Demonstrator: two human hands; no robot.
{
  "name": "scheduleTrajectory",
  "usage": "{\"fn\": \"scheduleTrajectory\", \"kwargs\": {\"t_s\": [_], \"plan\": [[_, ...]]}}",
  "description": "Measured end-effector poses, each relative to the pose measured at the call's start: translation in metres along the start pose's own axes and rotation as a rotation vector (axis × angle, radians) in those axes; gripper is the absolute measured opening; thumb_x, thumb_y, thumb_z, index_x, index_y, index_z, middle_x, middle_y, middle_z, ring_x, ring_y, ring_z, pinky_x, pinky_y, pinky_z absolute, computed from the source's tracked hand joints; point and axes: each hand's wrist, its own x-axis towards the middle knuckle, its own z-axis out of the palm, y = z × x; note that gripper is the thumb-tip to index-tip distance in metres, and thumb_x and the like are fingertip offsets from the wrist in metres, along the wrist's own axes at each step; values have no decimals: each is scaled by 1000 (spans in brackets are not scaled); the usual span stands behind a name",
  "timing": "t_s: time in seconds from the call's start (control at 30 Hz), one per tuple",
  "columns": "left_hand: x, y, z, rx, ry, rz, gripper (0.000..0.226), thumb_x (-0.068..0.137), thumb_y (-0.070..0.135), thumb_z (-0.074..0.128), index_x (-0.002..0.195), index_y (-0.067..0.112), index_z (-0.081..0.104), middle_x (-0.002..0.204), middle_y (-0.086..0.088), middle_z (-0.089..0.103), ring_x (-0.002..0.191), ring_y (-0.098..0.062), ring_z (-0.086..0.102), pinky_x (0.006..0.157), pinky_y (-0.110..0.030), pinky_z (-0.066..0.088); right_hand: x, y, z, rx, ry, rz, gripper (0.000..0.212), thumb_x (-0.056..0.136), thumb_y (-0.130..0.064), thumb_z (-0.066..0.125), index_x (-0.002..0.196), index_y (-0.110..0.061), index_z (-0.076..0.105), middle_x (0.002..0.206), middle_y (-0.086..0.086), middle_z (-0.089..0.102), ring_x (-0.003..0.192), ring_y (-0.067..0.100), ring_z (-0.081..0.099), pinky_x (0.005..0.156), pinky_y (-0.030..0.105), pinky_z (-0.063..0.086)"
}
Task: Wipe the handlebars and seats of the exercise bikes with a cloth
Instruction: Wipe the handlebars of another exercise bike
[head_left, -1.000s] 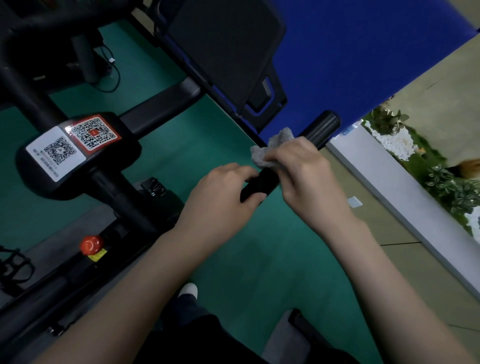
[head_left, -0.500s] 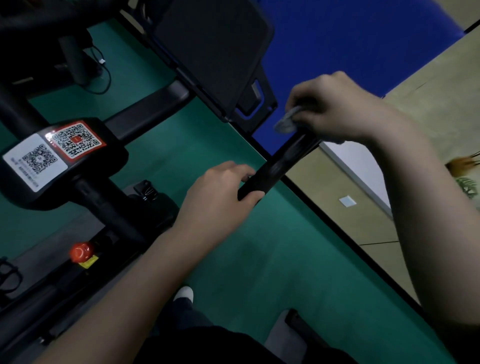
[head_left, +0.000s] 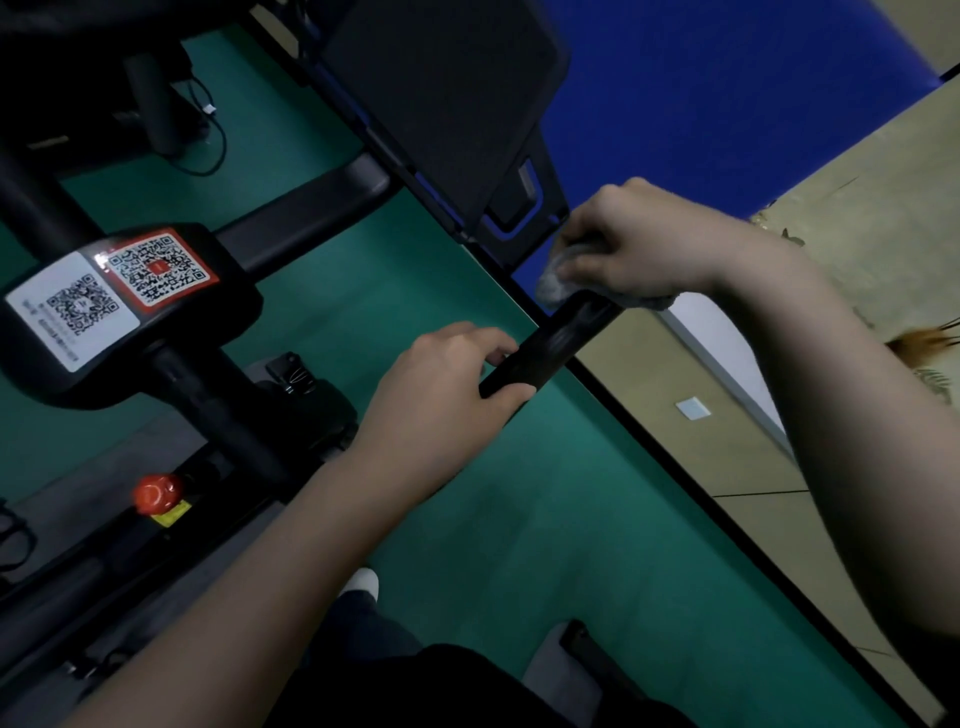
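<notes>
Covering most of the view: green floor (head_left: 519, 519), ending at a black edge strip on the right, with tan tiles beyond it. A blue panel (head_left: 701, 104) fills the top right.

Exercise bike (head_left: 218, 410) stands at left, black frame, stem rising to a broad head block. A flat black board (head_left: 441, 93) sits tilted at top centre, just beside the blue panel.

Handlebar (head_left: 550, 348): black bar running diagonally at centre, from lower left to upper right.

Left hand (head_left: 441, 400) grips the lower part of the handlebar, fingers curled over the top, thumb underneath. Right hand (head_left: 639, 244) is closed round the upper end of the handlebar. The hands are apart, with a bare stretch of bar between them.

Cloth (head_left: 553, 283): grey, bunched between the right palm and the bar end, showing at the fingertips and again under the heel of the hand.

Two code stickers lie side by side on the head block: white sticker (head_left: 72, 309) left, red-bordered sticker (head_left: 158, 270) right.

Red knob (head_left: 156, 491) sits on the lower frame, a yellow tag just below it.

White shoe tip (head_left: 363, 579) shows between the forearms.
</notes>
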Motion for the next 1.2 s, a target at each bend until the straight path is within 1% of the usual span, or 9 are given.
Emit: {"fn": "scheduleTrajectory", "kwargs": {"t_s": [0.27,0.37,0.47,0.53,0.67,0.83,0.97,1.1,1.2], "plan": [[1,4,-2,16,-19,-8,29,82,37,69,108,25,66,103,9,65,94,-11,60,85,-36,50,-1,-9,7,-11,-72,-52,5,84,-23,62,84,-23,68,72,6,69,70,27,66,62,48,56],[-1,6,-3,34,-25,-8,29,83,39,67,109,24,66,105,10,64,96,-12,60,85,-37,50,-5,4,-1,-12,95,19,11,86,-18,57,86,-20,68,75,5,68,76,26,64,66,43,55],[-4,8,-3,48,-26,-7,32,85,40,65,112,24,65,109,8,64,98,-14,60,85,-38,50,-16,15,4,137,309,49,14,92,-19,55,93,-16,68,79,-2,65,84,18,61,67,27,42],[-7,9,-4,64,-41,-3,35,86,40,65,117,24,63,113,6,62,100,-15,59,87,-38,50,-22,16,17,265,481,83,15,93,-19,54,95,-13,68,82,1,67,83,15,60,66,22,40],[-8,8,-6,90,-61,6,39,87,40,64,122,25,60,117,6,61,103,-15,58,89,-38,49,-24,14,34,485,813,177,12,92,-17,55,92,-19,66,79,-11,61,77,1,54,65,7,38],[-8,9,-6,111,-71,34,39,87,39,63,122,23,60,114,4,61,102,-18,58,88,-40,49,-28,13,54,770,1148,360,17,92,-14,52,97,-9,68,87,-7,63,87,10,59,81,30,50],[-8,9,-6,115,-80,63,38,88,39,61,122,23,59,113,6,61,100,-15,58,87,-40,50,-32,-2,80,899,1350,521,17,93,-13,51,98,-8,67,88,-8,64,87,9,61,81,29,53],[-7,7,-9,127,-98,97,37,89,38,61,122,24,59,112,7,61,98,-14,58,86,-38,51,-31,-26,116,1173,1329,678,12,95,-11,52,94,-11,64,93,6,68,92,23,65,83,45,55],[-6,5,-12,142,-109,136,37,89,36,61,123,21,60,111,4,62,96,-16,59,86,-39,50,-29,-57,142,1250,1309,726,12,94,-8,52,88,-15,60,85,3,66,83,20,64,77,40,54]]}}
